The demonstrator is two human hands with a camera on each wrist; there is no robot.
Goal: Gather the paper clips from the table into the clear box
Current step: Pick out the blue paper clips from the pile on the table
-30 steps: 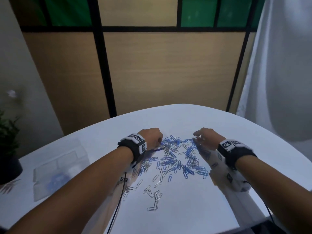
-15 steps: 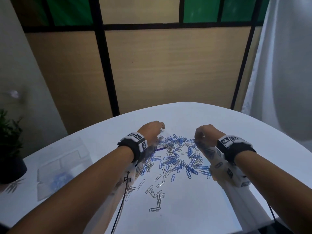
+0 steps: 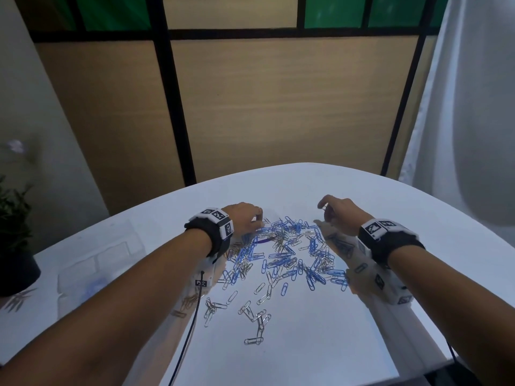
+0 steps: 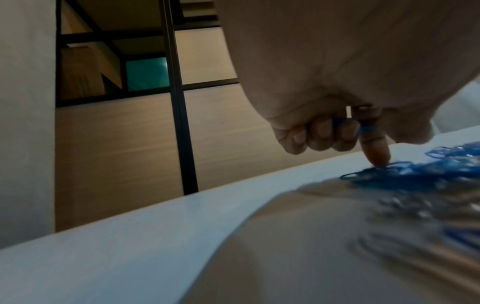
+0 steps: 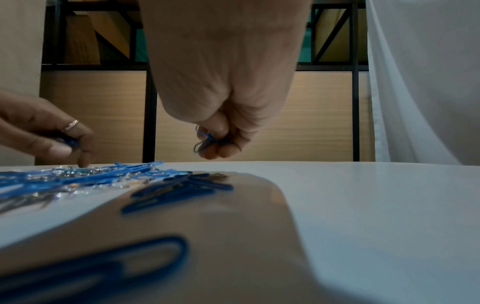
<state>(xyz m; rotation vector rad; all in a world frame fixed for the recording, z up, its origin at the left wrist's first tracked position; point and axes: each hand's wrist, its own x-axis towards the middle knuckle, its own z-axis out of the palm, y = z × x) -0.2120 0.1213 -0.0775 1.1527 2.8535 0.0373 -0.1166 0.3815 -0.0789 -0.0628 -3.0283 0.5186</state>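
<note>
A heap of blue and silver paper clips (image 3: 289, 254) lies spread on the white table (image 3: 306, 344). My left hand (image 3: 248, 218) sits at the heap's far left edge; its curled fingers (image 4: 322, 133) hold blue clips while the forefinger tip (image 4: 379, 156) touches the clips (image 4: 415, 172) on the table. My right hand (image 3: 337, 211) hovers just above the heap's far right edge, and its curled fingers (image 5: 221, 148) pinch a few blue clips (image 5: 205, 140). The clear box (image 3: 94, 263) stands at the left of the table with some blue clips inside.
A dark pot with a green plant (image 3: 14, 246) stands at the table's left edge. A wood and green panelled screen (image 3: 278, 107) rises behind the table, and a white curtain (image 3: 468, 107) hangs at the right. A thin black cable (image 3: 192, 324) runs under my left forearm.
Both hands shifted a little toward the far edge of the heap. The right hand lifted slightly off the table with clips in its fingers.
</note>
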